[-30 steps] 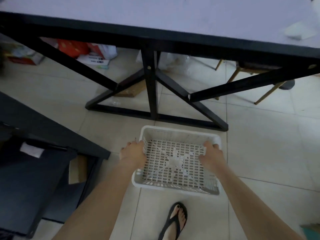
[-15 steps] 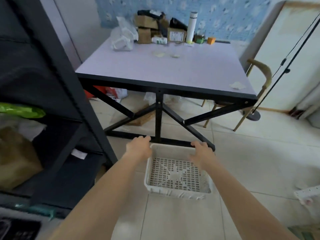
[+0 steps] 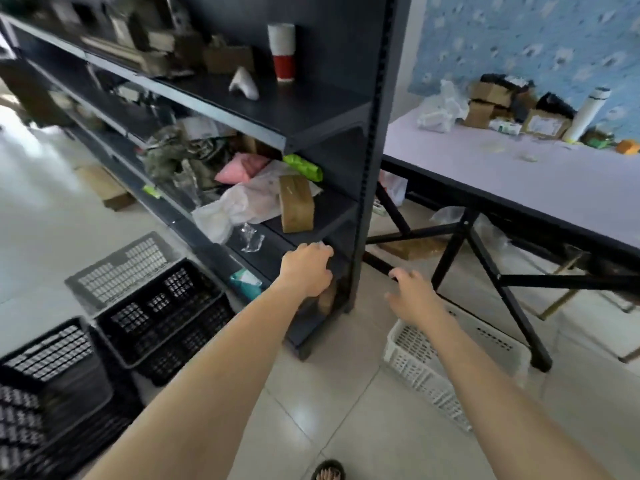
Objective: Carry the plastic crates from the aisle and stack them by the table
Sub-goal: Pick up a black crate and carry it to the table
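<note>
A white plastic crate (image 3: 426, 368) sits on the floor by the black leg of the table (image 3: 540, 181), partly hidden behind my right forearm. My right hand (image 3: 414, 296) hovers above it, fingers spread, holding nothing. My left hand (image 3: 306, 271) is raised in front of the lower shelf edge, fingers loosely curled and empty. To the left, in the aisle, stand black plastic crates (image 3: 162, 313), another black crate (image 3: 45, 382) nearer the lower left, and a grey crate (image 3: 117, 268) behind them.
A tall dark shelving unit (image 3: 370, 140) loaded with bags, boxes and cups stands between the aisle and the table. Boxes, a bag and a white bottle sit on the table's far side. My sandalled foot (image 3: 327, 471) shows at the bottom edge.
Both hands have let go of the white crate, which now rests on the floor. My view has swung left from the table toward the shelves and the black crates.
</note>
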A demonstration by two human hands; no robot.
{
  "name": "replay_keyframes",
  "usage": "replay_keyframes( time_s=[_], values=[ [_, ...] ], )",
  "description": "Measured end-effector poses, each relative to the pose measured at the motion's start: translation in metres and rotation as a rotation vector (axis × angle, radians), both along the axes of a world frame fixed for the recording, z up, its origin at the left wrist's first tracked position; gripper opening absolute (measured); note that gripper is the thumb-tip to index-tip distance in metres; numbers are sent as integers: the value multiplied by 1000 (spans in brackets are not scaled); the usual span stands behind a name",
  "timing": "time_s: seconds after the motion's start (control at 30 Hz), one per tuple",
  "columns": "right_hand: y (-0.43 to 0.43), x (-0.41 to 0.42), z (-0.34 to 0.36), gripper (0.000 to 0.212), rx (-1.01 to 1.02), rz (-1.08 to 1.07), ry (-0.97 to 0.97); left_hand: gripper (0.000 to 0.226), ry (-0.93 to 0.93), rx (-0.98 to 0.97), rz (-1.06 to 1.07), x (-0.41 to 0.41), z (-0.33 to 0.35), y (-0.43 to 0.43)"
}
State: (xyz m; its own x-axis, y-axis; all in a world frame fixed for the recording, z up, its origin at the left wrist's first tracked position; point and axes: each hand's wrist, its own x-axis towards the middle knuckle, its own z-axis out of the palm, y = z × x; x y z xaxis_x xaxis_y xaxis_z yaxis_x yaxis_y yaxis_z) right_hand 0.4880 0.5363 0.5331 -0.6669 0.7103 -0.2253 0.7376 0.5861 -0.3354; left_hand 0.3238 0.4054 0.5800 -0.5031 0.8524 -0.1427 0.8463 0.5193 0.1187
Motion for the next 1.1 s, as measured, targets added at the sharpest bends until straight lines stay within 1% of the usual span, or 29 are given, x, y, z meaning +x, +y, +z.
replay_keyframes(
  time_s=[0.13, 0.3, 0.4, 0.53, 0.73, 0.83, 0.97, 1.1],
  values=[
    [-88, -49, 3, 42, -42, 205, 8, 47, 28, -18, 163, -34, 24, -120],
    [-200, -122, 10, 40, 7, 417, 27, 46, 59, 25, 421, -77, 43, -271],
    [-269, -170, 15, 41, 47, 523, 16, 47, 71, 34, 550, -99, 45, -354],
    [-367, -233, 11, 43, 59, 647, 15, 50, 72, 74, 664, -130, 35, -461],
    [-516, -322, -11, 47, 47, 743, 38, 51, 30, 71, 823, -191, 9, -619],
    [-577, -359, -23, 48, 56, 798, 4, 54, 3, 93, 890, -214, -3, -683],
    [-646, -406, -41, 48, 56, 841, -45, 53, -3, 29, 932, -254, -16, -749],
    [-699, -460, -59, 50, 52, 856, -48, 51, -26, 19, 929, -312, -29, -797]
  ],
)
